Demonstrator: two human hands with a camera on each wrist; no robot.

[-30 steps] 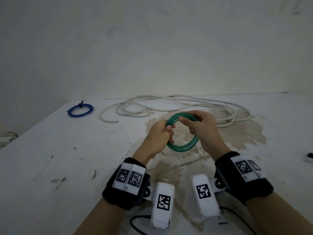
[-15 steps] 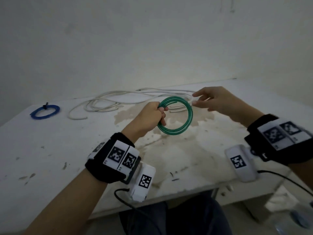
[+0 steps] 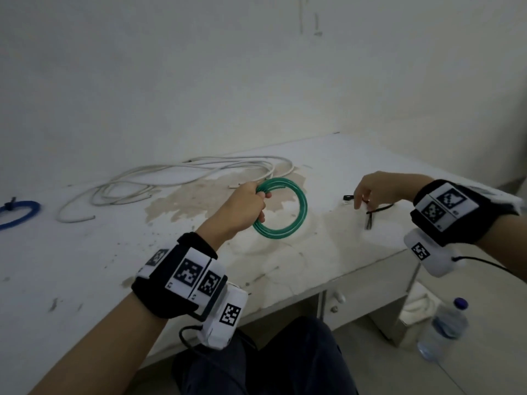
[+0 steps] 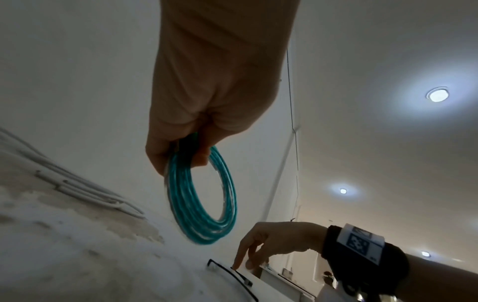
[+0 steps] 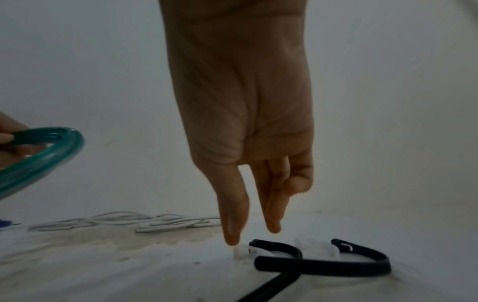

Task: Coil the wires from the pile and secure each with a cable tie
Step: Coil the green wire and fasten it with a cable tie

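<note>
On the stained worktop (image 3: 99,269), white wires (image 3: 159,178) lay behind the green coil (image 3: 296,220), gripped by left fingers (image 3: 261,195); right fingers (image 5: 232,214) hung loose over black ties (image 5: 323,263).

The head view looks forward and down from above the bench (image 3: 85,266), wide, taking in both forearms and the wall behind. The left wrist view sits close under the left hand (image 4: 214,81), facing up along it toward wall and ceiling. The right wrist view hangs close behind the right hand (image 5: 245,122), low over the bench. All three share the green coil (image 3: 296,220) and white wires (image 5: 129,221)
</note>
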